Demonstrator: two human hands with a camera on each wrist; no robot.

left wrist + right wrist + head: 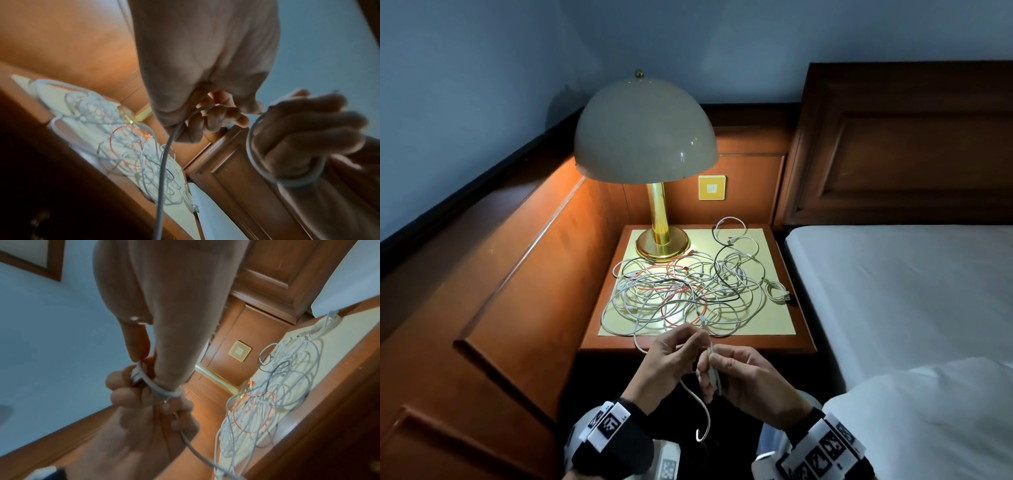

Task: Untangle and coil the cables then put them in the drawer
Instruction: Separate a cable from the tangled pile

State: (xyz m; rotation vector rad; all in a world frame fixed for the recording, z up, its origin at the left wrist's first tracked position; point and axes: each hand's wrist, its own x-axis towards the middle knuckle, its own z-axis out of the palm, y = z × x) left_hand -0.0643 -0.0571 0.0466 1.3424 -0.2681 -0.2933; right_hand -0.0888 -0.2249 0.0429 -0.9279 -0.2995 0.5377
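White cable (pixel 697 401) | left hand (pixel 671 363) grip pinching it | right hand (pixel 743 380) grip grasping its coil

White, black and orange-red cables (pixel 688 291) on a pale yellow mat (pixel 774 322); gold lamp (pixel 661 240), cream shade.

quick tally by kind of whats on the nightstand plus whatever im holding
lamp: 1
tangled cable heap: 1 (white, red and black strands; single cables cannot be counted)
small coiled bundle: 1
white cable held by left hand and right hand: 1
total: 4
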